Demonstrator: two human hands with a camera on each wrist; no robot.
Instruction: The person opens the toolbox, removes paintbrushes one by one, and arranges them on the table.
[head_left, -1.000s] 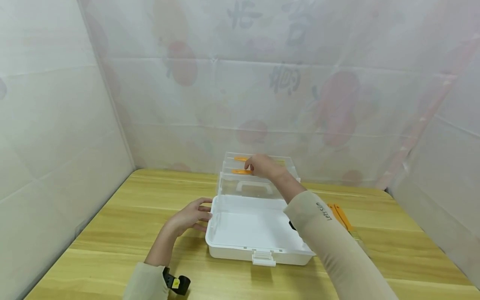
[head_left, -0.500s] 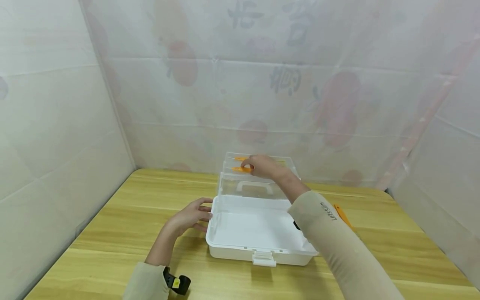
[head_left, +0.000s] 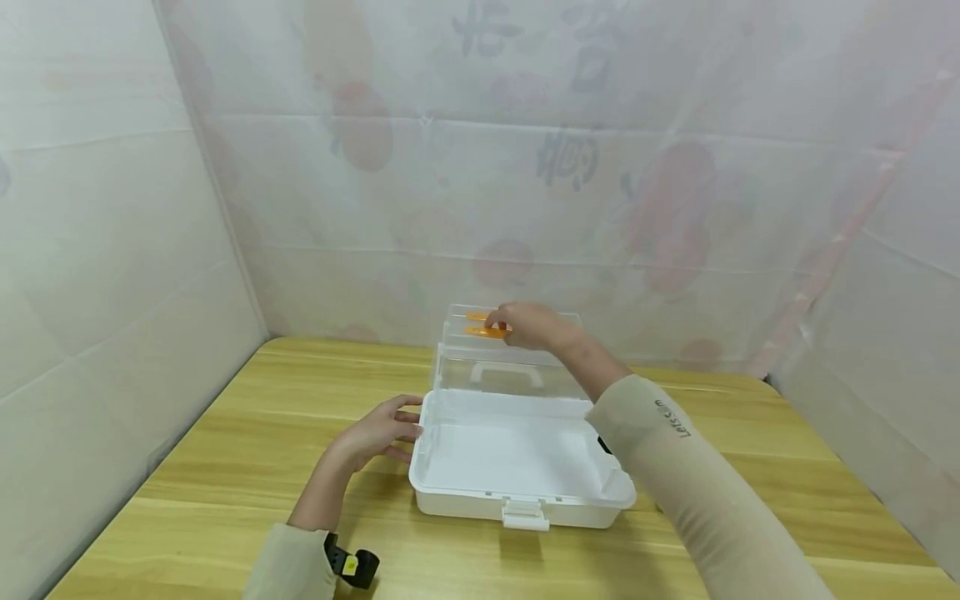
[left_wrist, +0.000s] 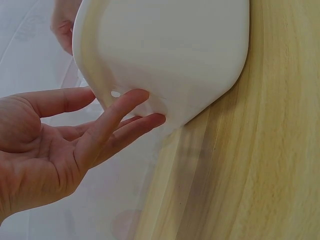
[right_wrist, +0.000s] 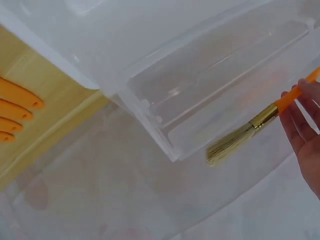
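Note:
A white plastic box (head_left: pixel 517 500) stands open on the wooden table (head_left: pixel 225 467), its clear lid (head_left: pixel 510 367) upright at the back. My right hand (head_left: pixel 504 327) pinches an orange-handled brush (head_left: pixel 483 332) at the lid's top edge. A second orange streak (head_left: pixel 476 316) shows just behind it. In the right wrist view the brush (right_wrist: pixel 235 145) hangs bristles-down beside the clear tray (right_wrist: pixel 220 85), its handle between my fingers (right_wrist: pixel 302 120). My left hand (head_left: pixel 401 423) lies open, its fingertips (left_wrist: pixel 145 107) touching the box's left wall (left_wrist: pixel 165 55).
Three orange handles (right_wrist: pixel 17 107) lie on the table right of the box, seen only in the right wrist view. The box's latch (head_left: pixel 525 515) points toward me. Pale fabric walls (head_left: pixel 112 250) close in the table on the left, back and right.
My right hand has lifted the brush a little, up along the lid. My right sleeve now hides the orange brushes on the table. The left hand has not moved.

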